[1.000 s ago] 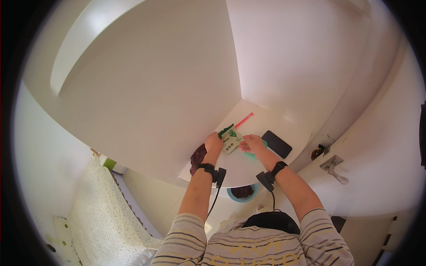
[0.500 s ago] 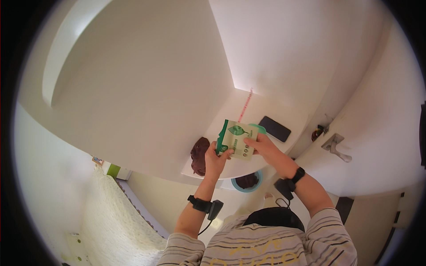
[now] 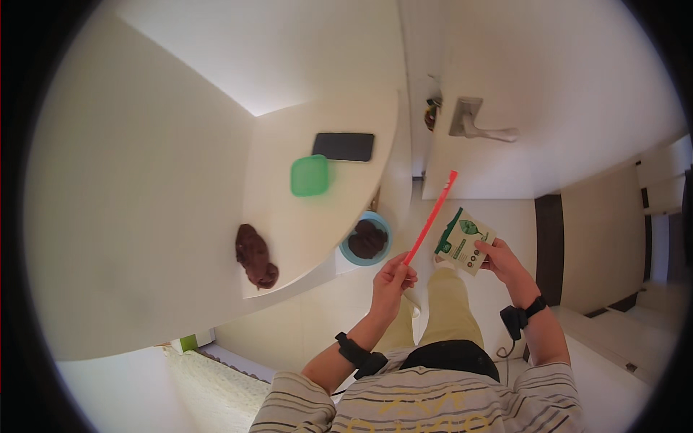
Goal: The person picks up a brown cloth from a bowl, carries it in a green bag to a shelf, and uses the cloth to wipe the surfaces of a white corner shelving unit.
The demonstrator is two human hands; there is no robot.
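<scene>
In my left hand (image 3: pixel 394 285) is one end of a long, thin red strip (image 3: pixel 432 222), pinched between thumb and fingers, its far end pointing up and to the right. My right hand (image 3: pixel 502 261) grips the lower right side of a pale pouch (image 3: pixel 465 242) with a green edge and a printed green leaf. The strip and the pouch are apart, both held over the floor in front of my legs. On the white table to the left lie a green square lid or box (image 3: pixel 310 175), a dark phone (image 3: pixel 344 146) and a crumpled dark brown cloth (image 3: pixel 255 257).
Below the table's curved edge stands a light blue bowl (image 3: pixel 367 239) with dark brown material in it. A white door with a metal handle (image 3: pixel 485 131) is at the right. Walls rise behind the table, and a pale textured cover (image 3: pixel 202 386) shows at lower left.
My view has turned right. My left hand has let go of the pouch and now holds the red strip out beside it; my right hand keeps the pouch, now away from the table.
</scene>
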